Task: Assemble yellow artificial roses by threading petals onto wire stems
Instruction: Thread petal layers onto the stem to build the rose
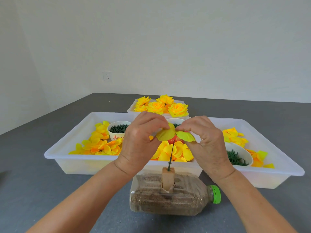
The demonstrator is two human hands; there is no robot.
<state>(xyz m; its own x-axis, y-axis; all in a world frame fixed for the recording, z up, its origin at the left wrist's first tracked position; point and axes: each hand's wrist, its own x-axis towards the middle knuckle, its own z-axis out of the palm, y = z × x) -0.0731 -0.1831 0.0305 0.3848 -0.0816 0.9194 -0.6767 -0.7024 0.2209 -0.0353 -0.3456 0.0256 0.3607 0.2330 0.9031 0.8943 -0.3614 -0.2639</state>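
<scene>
Both hands pinch one yellow petal piece (170, 134), left hand (141, 140) and right hand (208, 140) at opposite lobes, just above the wire stem (171, 153) standing in a block on the sand-filled bottle (173, 197). I'd watch alignment: miss the centre hole and the wire bends or tears fabric.

Grey tabletop (50, 190) carrying three white trays (55, 157), (286, 172), (130, 109), and a sand-filled bottle (168, 202) lying on its side.
</scene>
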